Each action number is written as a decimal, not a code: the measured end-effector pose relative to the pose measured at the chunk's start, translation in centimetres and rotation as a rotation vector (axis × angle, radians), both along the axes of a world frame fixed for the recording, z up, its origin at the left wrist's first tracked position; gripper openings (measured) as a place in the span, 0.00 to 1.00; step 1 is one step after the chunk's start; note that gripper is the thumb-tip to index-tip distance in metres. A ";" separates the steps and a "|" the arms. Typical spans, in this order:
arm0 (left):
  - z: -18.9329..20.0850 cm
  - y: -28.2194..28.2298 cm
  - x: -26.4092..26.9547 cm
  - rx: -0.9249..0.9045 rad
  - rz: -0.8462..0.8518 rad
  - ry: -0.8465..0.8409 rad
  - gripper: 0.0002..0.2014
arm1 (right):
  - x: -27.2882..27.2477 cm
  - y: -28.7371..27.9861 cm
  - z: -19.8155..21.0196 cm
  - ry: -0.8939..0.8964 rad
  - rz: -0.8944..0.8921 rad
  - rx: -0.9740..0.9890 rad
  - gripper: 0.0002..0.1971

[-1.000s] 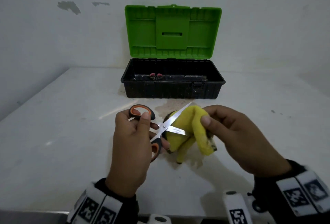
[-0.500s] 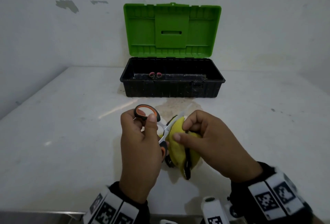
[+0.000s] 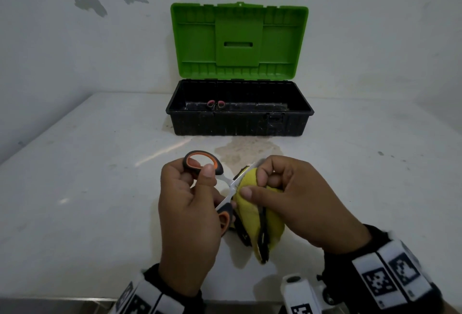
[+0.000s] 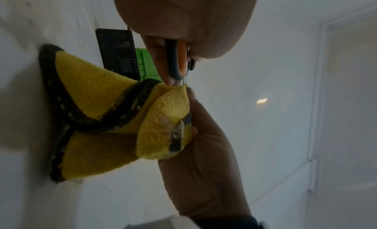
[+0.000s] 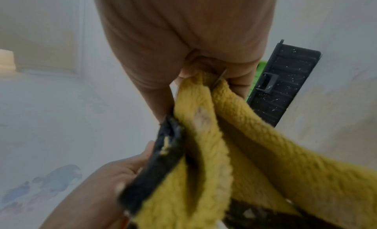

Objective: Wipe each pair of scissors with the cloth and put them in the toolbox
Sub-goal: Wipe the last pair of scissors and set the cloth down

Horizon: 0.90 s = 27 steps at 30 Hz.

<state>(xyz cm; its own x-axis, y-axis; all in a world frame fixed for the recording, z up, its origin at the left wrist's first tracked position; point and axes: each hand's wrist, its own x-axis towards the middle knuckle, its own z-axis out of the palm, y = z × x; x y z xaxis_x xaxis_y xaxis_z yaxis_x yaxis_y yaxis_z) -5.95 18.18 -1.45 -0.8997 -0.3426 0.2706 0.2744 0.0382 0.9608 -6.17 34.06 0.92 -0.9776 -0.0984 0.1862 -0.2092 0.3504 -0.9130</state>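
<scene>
My left hand (image 3: 192,188) grips the orange-and-black handles of a pair of scissors (image 3: 212,171), held spread above the white table. My right hand (image 3: 270,188) pinches a yellow cloth (image 3: 250,211) with a dark border around the blades, so most of the blades are hidden inside the folds. The left wrist view shows the cloth (image 4: 114,119) draped below the handle (image 4: 179,60). A thin sliver of blade (image 5: 220,78) shows between the cloth's folds in the right wrist view. Behind stands the black toolbox (image 3: 240,123), its green lid (image 3: 238,38) raised, with another pair of scissors (image 3: 215,104) inside.
The white table (image 3: 87,176) meets a white wall at the back. A brownish stain (image 3: 247,151) lies on the table just in front of the toolbox.
My right hand has slid the cloth along the blades toward the pivot, covering the metal that showed a second ago. Both hands have drifted slightly nearer to me.
</scene>
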 end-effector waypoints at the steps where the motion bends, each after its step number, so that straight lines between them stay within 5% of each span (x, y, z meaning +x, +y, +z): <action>1: 0.0 -0.1 -0.1 0.000 0.004 -0.008 0.05 | 0.1 0.2 -0.1 -0.006 0.002 -0.010 0.14; 11: 0.7 -0.8 -0.3 0.095 0.011 -0.019 0.03 | 0.2 2.8 -0.9 -0.054 -0.008 -0.069 0.18; 18: 1.9 -3.5 -1.8 0.217 0.089 -0.051 0.10 | -0.3 7.5 -0.6 -0.059 -0.225 -0.177 0.13; 27: 3.1 -0.8 -2.3 0.447 0.045 -0.135 0.12 | -4.4 11.3 -0.8 -0.221 -0.281 0.218 0.12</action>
<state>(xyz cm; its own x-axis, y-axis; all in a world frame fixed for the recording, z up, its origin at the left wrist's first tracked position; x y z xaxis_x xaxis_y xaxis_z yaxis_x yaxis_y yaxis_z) -8.22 17.37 1.66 -0.8982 -0.4385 -0.0308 0.1535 -0.3787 0.9127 -10.56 45.33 0.09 -0.9861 0.1641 -0.0269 0.1150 0.5560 -0.8232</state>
